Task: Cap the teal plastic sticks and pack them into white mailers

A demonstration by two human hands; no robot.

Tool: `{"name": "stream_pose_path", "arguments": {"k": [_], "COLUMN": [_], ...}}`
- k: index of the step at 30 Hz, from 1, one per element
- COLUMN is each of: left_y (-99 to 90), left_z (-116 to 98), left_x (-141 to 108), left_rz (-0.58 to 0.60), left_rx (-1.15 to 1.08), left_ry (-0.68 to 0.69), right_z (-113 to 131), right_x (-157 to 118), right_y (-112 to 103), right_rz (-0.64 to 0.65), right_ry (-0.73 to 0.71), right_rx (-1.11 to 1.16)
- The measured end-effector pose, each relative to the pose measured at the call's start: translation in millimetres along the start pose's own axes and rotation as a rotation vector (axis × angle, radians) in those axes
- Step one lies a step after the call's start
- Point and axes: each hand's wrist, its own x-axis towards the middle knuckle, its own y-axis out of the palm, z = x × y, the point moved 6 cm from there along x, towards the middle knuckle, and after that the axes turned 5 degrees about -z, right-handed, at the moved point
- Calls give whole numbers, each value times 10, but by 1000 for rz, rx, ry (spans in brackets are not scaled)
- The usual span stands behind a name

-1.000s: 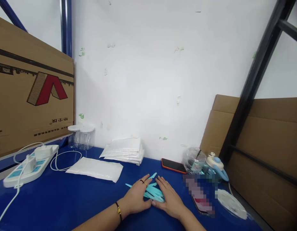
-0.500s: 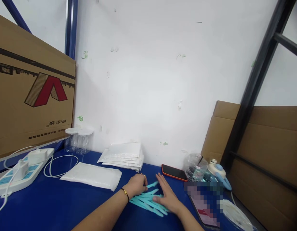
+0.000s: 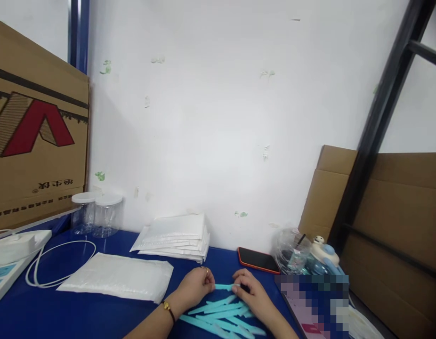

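My left hand (image 3: 194, 288), with a ring and a beaded bracelet, pinches one end of a thin turquoise plastic stick (image 3: 222, 286). At the other end, the thumb and fingers of my right hand (image 3: 253, 295) close on the same stick, so it lies level between both hands. Just below, several more turquoise sticks (image 3: 218, 308) are spread in a loose pile on the blue table. My right wrist partly covers the pile's right side.
To the left lie a white padded envelope (image 3: 119, 275), a stack of envelopes (image 3: 175, 235), clear lidded jars (image 3: 108, 216) and a power strip (image 3: 13, 273) with a white cable. On the right are an orange-edged phone (image 3: 258, 260), a plastic cup (image 3: 292, 249) and a pixelated screen (image 3: 292, 306).
My right hand has gone from flat and spread over the pile to gripping the stick's end. The stick is now stretched between both hands. The view has shifted a little.
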Motion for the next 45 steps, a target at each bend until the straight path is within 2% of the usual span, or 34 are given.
{"name": "stream_pose_path", "arguments": {"k": [5,9,17,20,23,27,33,39,45], "left_y": [-81,-198,-383,-322,-195,-96,-99,-368,-416], "left_z": [80,133,-85,-174,-233,-261,-227,-77,-53], "left_x": [21,3,-131,-194,-271,-301,-236,-182,-181], "left_rz": [-7,-86,-213,-73,93,136,49,-112,-154], "left_rx": [23,116,212,175,183,184,183,278,386], "left_ry": [5,22,112,130,120,72,70,46,114], "right_z": [-53,-212,-287,-247,-126,-18,1,-132,-266], "right_x": [-21,-43,-72,-82,-103,-132,-129,-127,-111], "right_y": [-105,-206,-249,-259,-185,-59,-70,-302,-363], "right_rz": [-62,-143,-201,-210,-117,5,17,-168,-246], "right_ry": [28,63,76,69,3,-24,-29,41,80], "right_rx": [34,-2,-202,-142,-102,-186,-135,9,-148]}}
